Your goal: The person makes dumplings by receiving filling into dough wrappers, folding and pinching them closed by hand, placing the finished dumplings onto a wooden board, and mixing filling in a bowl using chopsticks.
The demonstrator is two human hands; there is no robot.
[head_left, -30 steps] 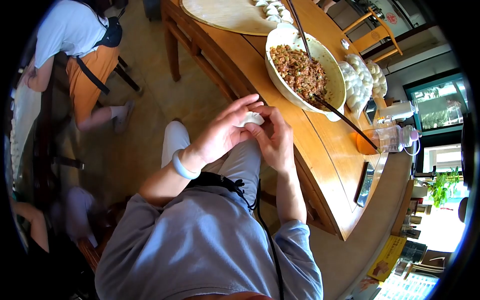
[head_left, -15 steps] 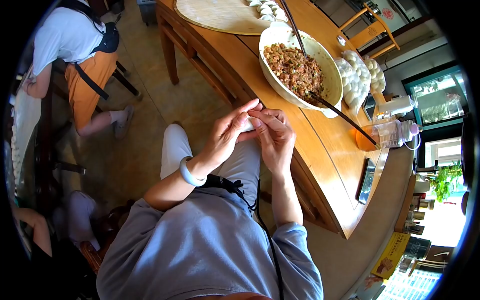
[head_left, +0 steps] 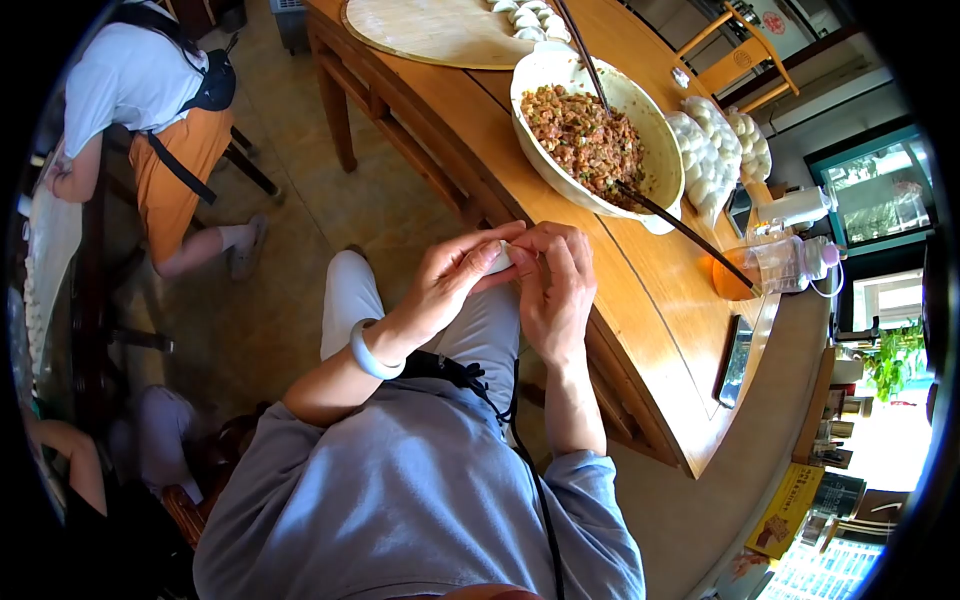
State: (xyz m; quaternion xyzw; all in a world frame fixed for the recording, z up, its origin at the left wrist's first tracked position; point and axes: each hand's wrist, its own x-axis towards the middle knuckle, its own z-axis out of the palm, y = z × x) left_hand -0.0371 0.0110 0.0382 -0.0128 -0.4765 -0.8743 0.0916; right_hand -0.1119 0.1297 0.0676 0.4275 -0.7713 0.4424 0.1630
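Just off the table's edge, above my lap, both hands meet around a small white dumpling (head_left: pixel 501 259). My left hand (head_left: pixel 450 272), with a pale bangle on its wrist, cradles the dumpling between thumb and fingers. At its other end, my right hand (head_left: pixel 556 285) pinches the dough with thumb and bent fingers. Much of the dumpling is hidden by the fingers. Beyond them on the table stands a large cream bowl (head_left: pixel 657 125) of minced filling (head_left: pixel 585 145). Two dark chopsticks (head_left: pixel 690 232) reach out of the bowl in different directions.
A round wooden board (head_left: pixel 430 30) holds several shaped dumplings (head_left: pixel 540 22). On the wooden table (head_left: pixel 640 290) are bags of white balls (head_left: pixel 708 150), a bottle of amber liquid (head_left: pixel 775 268) and a phone (head_left: pixel 734 360). Another person (head_left: pixel 140 80) bends over a surface at left.
My right hand's fingers have shifted and curled along the dumpling's edge. More white dough shows between the hands. The view has moved slightly.
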